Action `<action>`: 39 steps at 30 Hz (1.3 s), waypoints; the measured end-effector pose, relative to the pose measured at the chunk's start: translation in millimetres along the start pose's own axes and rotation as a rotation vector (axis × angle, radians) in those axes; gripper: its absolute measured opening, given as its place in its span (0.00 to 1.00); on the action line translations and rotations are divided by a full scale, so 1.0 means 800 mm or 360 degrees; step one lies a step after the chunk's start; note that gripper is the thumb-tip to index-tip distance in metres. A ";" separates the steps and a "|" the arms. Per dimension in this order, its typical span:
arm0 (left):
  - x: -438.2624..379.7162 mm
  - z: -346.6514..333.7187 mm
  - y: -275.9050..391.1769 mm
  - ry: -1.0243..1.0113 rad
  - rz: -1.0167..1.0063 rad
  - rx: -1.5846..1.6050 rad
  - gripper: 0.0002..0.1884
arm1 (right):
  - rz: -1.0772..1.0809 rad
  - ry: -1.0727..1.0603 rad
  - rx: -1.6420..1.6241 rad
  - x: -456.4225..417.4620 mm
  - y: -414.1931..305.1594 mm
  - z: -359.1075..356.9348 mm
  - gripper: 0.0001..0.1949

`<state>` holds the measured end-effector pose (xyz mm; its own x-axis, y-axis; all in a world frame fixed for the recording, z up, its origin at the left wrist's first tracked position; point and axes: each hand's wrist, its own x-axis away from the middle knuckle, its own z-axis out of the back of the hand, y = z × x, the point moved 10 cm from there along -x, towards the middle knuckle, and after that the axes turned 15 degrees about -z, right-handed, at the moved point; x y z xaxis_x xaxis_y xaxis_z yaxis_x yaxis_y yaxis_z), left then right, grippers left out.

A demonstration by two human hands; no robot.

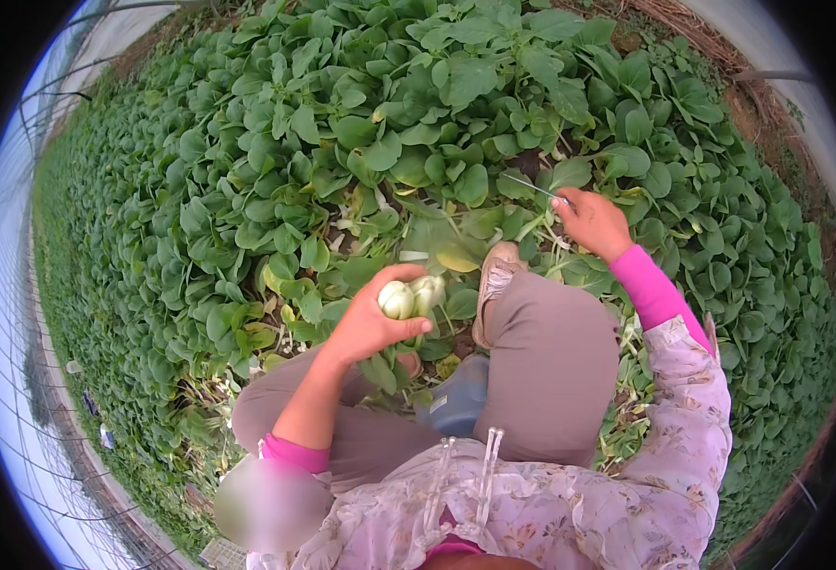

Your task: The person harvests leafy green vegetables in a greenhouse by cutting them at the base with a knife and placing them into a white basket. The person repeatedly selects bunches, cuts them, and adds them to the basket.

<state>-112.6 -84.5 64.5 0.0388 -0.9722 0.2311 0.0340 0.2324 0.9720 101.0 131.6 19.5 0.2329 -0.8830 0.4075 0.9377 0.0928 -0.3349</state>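
Observation:
My left hand (378, 311) is closed around pale-stemmed leafy greens (396, 300), their cut white-green bases facing up and their leaves hanging below the palm. Farther right and forward, my right hand (594, 222) grips a tool with a thin metal blade (528, 182), which looks like a knife. The blade points left over the leaves; its handle is mostly hidden in my fingers. The two hands are well apart. Between them, loose leaves and cut stems lie around my beige shoe (500, 285).
Dense green leafy plants (176, 185) spread ahead and to both sides. A bluish plastic container (457, 399) sits between my legs. Trimmed leaves (208, 399) litter the ground at left. A curved greenhouse frame (26, 399) borders the far left, and a pale crate (223, 553) is at bottom left.

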 end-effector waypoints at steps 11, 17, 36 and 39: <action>-0.264 -0.062 -0.127 -0.0456 0.0173 -0.1548 0.37 | -0.0220 -0.0137 -0.0755 -0.041 0.041 -0.184 0.16; -0.223 0.000 -0.208 -0.0620 0.0485 -0.1891 0.35 | -0.0145 -0.0364 -0.0752 -0.057 0.005 -0.197 0.15; -0.224 0.009 -0.229 -0.0563 0.0596 -0.1808 0.27 | -0.0658 -0.1197 -0.1092 -0.143 0.014 -0.306 0.20; -0.221 0.017 -0.233 -0.0478 0.0621 -0.1795 0.25 | -0.0596 -0.1251 -0.0844 -0.149 -0.007 -0.298 0.18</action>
<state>-139.0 43.6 -157.2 0.0136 -0.7654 0.6434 0.9212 0.2598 0.2897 6.3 126.6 -229.4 0.2306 -0.2434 0.9421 0.7944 -0.5120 -0.3268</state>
